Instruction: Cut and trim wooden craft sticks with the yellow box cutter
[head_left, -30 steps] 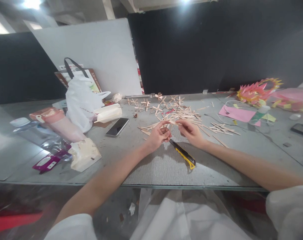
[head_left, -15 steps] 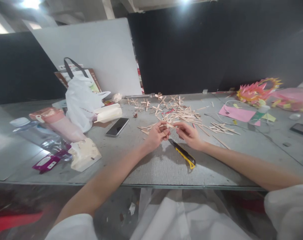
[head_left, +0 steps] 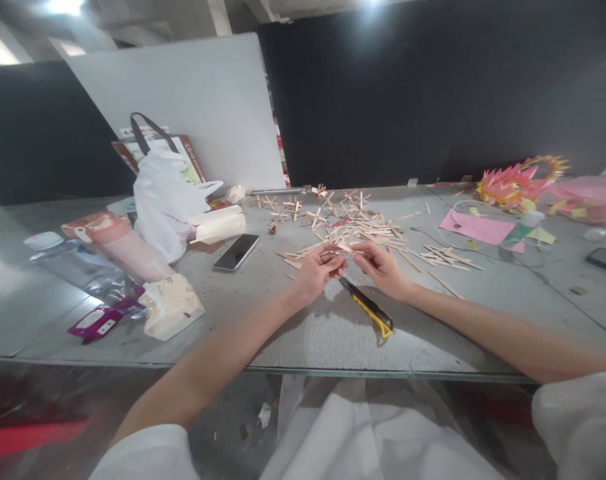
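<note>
Pinched between the fingertips of my left hand [head_left: 317,272] and my right hand [head_left: 383,268] is a flat wooden stick [head_left: 349,249]. Both hands are closed on it, close together above the table. Just below them lies a utility knife [head_left: 367,307] with a black and yellow handle, touched by neither hand. Behind my fingers spreads a pile of loose wooden sticks [head_left: 377,230]. Beyond that, several star-shaped stick pieces [head_left: 316,217] rest on the table.
A phone [head_left: 237,253], a white plastic bag [head_left: 157,200], a clear bottle [head_left: 77,270], a pink bottle [head_left: 127,247] and a tissue pack [head_left: 173,307] are on the left. Pink paper [head_left: 475,227], a cable and a spiky paper craft [head_left: 513,187] lie on the right.
The view has shifted slightly. My hands stay together on the stick, and the right fingers have come a little nearer the left ones.
</note>
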Demonstrator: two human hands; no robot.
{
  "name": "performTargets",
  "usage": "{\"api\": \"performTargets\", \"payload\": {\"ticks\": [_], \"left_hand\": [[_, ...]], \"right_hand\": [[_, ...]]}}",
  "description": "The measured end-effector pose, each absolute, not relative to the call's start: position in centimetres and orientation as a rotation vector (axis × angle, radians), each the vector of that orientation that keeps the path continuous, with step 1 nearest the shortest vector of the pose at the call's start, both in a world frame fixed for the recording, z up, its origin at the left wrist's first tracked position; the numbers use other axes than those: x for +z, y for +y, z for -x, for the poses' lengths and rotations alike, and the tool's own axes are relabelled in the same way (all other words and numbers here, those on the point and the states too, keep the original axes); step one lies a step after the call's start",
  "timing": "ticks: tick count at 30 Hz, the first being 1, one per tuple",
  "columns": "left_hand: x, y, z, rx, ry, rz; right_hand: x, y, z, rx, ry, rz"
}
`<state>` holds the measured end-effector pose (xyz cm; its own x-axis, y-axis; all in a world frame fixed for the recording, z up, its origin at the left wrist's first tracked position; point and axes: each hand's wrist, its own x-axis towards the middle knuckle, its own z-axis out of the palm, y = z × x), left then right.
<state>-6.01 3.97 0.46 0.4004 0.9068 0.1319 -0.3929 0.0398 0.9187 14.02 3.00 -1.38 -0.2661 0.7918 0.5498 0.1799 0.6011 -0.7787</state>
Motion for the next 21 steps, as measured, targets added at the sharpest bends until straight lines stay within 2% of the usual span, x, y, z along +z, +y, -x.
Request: {"api": "performTargets", "payload": {"ticks": [21], "left_hand": [[0.72, 3.57, 5.97, 1.092, 0.579, -1.084]], "right_hand": [[-1.88, 2.9, -14.13, 0.742, -1.769, 0.734]]}}
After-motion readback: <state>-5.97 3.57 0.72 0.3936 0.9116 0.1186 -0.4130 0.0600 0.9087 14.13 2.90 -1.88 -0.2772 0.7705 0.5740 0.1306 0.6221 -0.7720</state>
